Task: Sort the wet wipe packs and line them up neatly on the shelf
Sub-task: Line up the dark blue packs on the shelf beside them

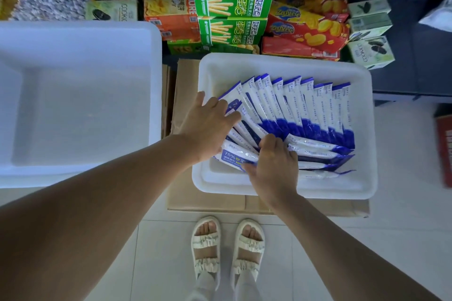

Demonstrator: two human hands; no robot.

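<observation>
We are standing on a pale tiled floor (318,252), looking down at our sandals (227,247). A white tray (362,178) is sitting on a brown cardboard box (186,76) in front of us. The wet wipe packs (305,105) are leaning in a row inside it, running from 9 o'clock to 3 o'clock, and a few more are lying flat at 5 o'clock. Our left hand (208,122) is resting flat with spread fingers on the packs at 9 o'clock. Our right hand (274,166) is pinching one pack (234,154) at 7 o'clock with curled fingers. A bigger white tub (73,105) is sitting at 9 o'clock of the tray. Snack boxes (232,7) are piling up at 12 o'clock.
</observation>
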